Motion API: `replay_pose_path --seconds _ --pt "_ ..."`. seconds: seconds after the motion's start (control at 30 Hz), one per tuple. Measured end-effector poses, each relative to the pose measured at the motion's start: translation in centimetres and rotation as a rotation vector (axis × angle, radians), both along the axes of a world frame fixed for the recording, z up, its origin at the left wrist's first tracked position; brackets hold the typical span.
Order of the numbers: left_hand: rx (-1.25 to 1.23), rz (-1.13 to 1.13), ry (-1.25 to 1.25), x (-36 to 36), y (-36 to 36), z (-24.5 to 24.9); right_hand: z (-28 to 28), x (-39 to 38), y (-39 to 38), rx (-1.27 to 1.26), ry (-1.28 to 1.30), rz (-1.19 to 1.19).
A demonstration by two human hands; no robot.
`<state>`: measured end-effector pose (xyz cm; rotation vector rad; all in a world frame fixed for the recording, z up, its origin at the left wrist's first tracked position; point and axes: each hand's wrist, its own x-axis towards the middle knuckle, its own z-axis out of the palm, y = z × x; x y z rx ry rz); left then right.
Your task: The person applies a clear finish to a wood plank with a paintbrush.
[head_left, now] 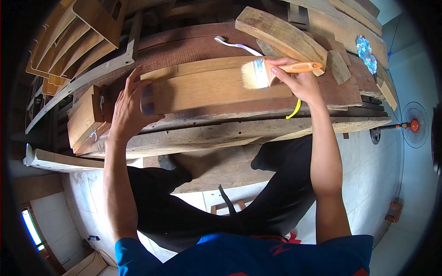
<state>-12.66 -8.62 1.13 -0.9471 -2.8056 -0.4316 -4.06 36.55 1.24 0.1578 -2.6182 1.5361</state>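
Observation:
A paintbrush point(261, 73) with pale bristles, a metal band and an orange-brown handle is in my right hand point(294, 80), closed around the base of the handle. Its bristles lie over the right part of a long brown wooden board point(207, 87), apparently touching its face. At the board's dark-marked left end is my left hand point(126, 108), its thumb along the near edge and its fingers around the far corner, gripping that end. A white toothbrush point(237, 45) lies just beyond the board. Below my right wrist, a yellow strip point(294, 109) sticks out.
A thick curved wood block point(281, 39) and smaller offcuts point(338, 66) sit at the far right of the bench point(239, 131). Slotted wooden shelving point(76, 41) stands at the upper left. A blue patterned cloth point(366, 53) and a floor fan point(414, 125) are at right.

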Motion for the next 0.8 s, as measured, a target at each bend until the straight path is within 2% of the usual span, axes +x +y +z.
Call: replay_pose_path --seconds 0.03,0.07,0.17,0.23,0.3,0.37,0.43,0.5,0.53,0.57,0.63,0.67,0.77,0.8 --pt "0.001 0.002 0.002 0.0 0.0 0.0 0.3 0.0 -0.1 0.028 0.024 0.005" --pt "-0.002 0.002 0.001 0.0 0.0 0.0 1.2 0.2 -0.2 0.164 0.029 0.102" --pt "-0.009 -0.002 -0.009 -0.3 0.0 0.2 0.4 -0.1 -1.7 0.035 0.115 -0.069" --pt "0.015 -0.014 -0.023 -0.2 0.2 0.6 0.0 -0.2 -0.3 -0.045 -0.060 0.071" --pt "0.021 -0.011 -0.018 -0.1 0.3 0.6 -0.2 -0.2 -0.6 0.019 0.080 0.133" --pt "0.027 -0.013 -0.051 0.2 0.4 1.1 -0.1 -0.1 -2.0 -0.156 0.020 0.032" --pt "0.018 -0.007 -0.030 0.0 0.2 0.5 0.0 0.0 -1.9 -0.070 -0.042 0.193" --pt "-0.011 -0.015 0.024 0.0 0.1 0.6 -0.6 0.0 -3.2 -0.053 0.031 0.152" --pt "-0.008 -0.015 0.016 -0.1 0.0 0.4 -1.2 0.0 -4.3 -0.210 0.058 0.062" --pt "-0.010 -0.011 0.016 -0.1 0.0 0.4 -1.5 -0.3 -5.1 -0.265 0.080 0.015" --pt "-0.010 0.000 0.019 0.0 0.1 0.5 -1.2 -0.4 -4.2 -0.013 0.131 0.197" --pt "-0.004 0.002 0.012 0.1 0.2 0.6 -0.8 -0.4 -3.8 0.039 0.033 0.314" --pt "0.002 -0.003 0.004 0.0 0.1 0.8 -1.1 -0.2 -5.4 -0.239 0.029 0.058" --pt "0.001 -0.006 0.011 0.1 0.1 0.8 -1.2 -0.3 -5.5 -0.306 0.073 0.072"
